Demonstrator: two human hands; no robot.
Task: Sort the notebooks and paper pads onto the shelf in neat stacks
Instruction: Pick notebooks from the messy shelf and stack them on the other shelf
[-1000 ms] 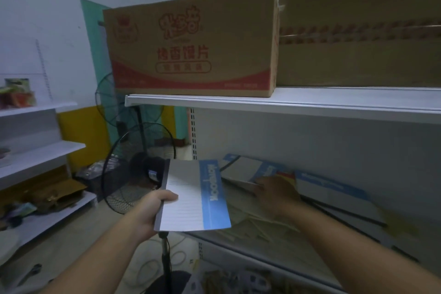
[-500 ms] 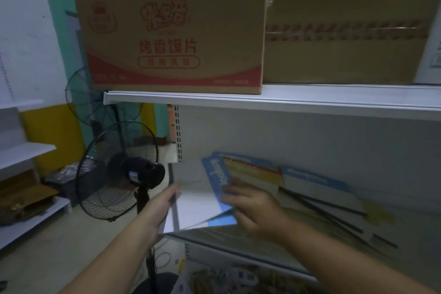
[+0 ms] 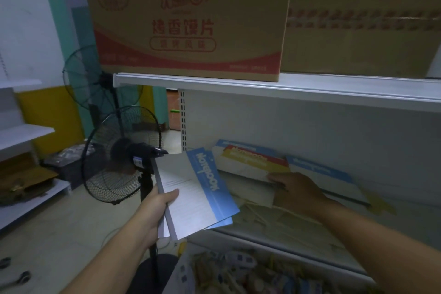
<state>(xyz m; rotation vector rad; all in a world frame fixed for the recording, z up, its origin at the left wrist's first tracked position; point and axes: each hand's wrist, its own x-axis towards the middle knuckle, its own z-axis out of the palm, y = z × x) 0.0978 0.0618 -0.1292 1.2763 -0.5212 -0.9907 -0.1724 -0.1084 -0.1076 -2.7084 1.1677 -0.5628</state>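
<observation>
My left hand (image 3: 157, 207) grips two blue-and-white notebooks (image 3: 195, 193) by their left edge, thumb on the top cover, held just off the left end of the middle shelf (image 3: 267, 234). My right hand (image 3: 293, 188) reaches onto the shelf and takes the near corner of a yellow-and-red notebook (image 3: 250, 162), fingers curled at its edge. That notebook lies on a blue-striped one against the back panel. Another blue-striped notebook (image 3: 324, 174) lies to the right, partly behind my right hand.
Two large cardboard boxes (image 3: 191, 19) sit on the upper shelf (image 3: 262, 86). A black pedestal fan (image 3: 121, 155) stands left of the shelf, close to my left hand. A lower bin (image 3: 238, 274) holds small packaged items. White shelving (image 3: 26, 131) lines the left wall.
My right hand left the notebooks in my left hand and moved right to the yellow-and-red notebook on the shelf. My left hand now holds two notebooks instead of one. The view moved closer.
</observation>
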